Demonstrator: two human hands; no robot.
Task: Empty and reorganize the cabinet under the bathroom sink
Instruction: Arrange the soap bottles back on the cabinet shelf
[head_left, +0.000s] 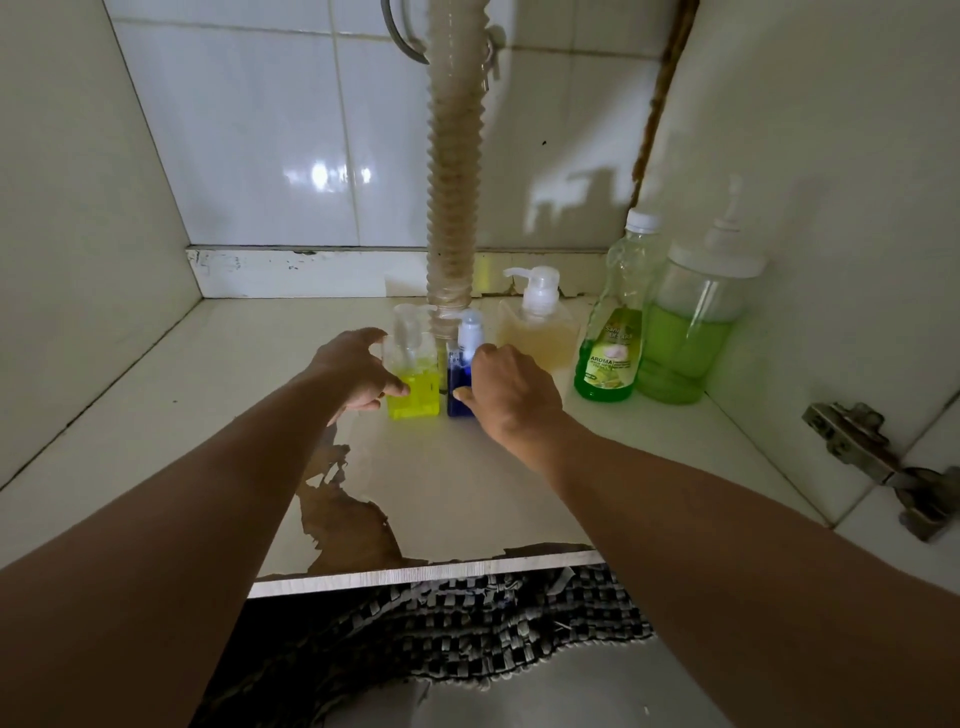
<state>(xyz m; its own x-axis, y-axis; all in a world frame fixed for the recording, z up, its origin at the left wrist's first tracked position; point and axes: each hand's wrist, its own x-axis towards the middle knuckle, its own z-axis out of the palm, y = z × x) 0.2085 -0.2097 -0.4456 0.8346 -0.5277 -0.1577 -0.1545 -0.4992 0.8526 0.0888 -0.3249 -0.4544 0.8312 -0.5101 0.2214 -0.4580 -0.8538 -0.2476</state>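
On the cabinet floor (218, 395), near the middle and just in front of the ribbed drain hose (454, 171), two small pump bottles stand upright side by side, almost touching. The left hand (358, 371) holds the yellow bottle (413, 382): its fingers curl around the clear upper part and the thumb presses on the lower left side. The right hand (506, 392) holds the blue bottle (462, 374), with the fingers wrapped around its right side and the thumb at the lower front; the hand hides much of this bottle.

Behind and to the right of them stands a pump bottle with pale amber liquid (537, 325). Farther right, near the right wall, there is a tall green bottle with a white cap (615, 322), and just beside it a bigger jar with a pump top (696, 332), about half full of green liquid.

The coating of the cabinet floor is peeled away in a brown patch (343, 514) under the left forearm. A metal hinge (878, 462) is fixed on the right wall. In front of the cabinet lies a woven mat (467, 623).
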